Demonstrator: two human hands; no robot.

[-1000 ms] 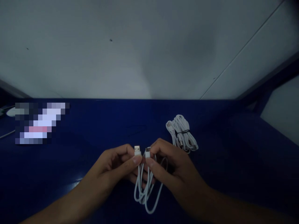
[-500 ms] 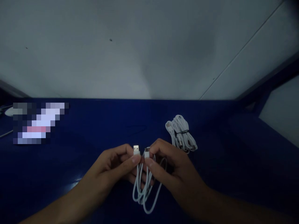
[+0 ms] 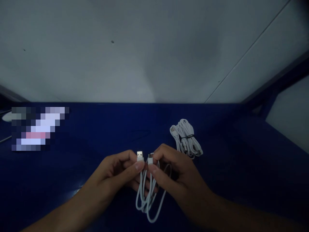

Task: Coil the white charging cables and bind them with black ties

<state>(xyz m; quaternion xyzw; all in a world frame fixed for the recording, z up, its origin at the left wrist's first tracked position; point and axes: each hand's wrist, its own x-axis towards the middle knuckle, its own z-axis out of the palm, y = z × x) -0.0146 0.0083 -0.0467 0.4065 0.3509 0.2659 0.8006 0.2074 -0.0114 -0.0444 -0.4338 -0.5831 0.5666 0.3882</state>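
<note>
Both my hands hold one white USB cable (image 3: 154,220) low in the middle of the view, its loops hanging below my fingers. Between thumb and forefinger, my left hand (image 3: 118,172) pinches the cable's USB-A plug (image 3: 140,155), metal end up. My right hand (image 3: 172,174) grips the other plug (image 3: 150,158) the same way, close beside the first, partly covered by the thumb and fingertip. Some fingers of my left hand show behind the loops. Beyond my right hand lies a coiled bundle of white cables (image 3: 189,138), bound round with a thin black tie.
The cables lie on a dark blue tabletop (image 3: 101,129), backed by a pale grey wall (image 3: 96,64). At the far left are a blurred-out bright object (image 3: 48,122), a white rounded thing (image 3: 6,116) and a thin cord. A blue frame edge (image 3: 270,100) rises at the right.
The whole view has shifted very slightly. My hands keep the same pinch on both plugs, and the bundle has not moved on the table.
</note>
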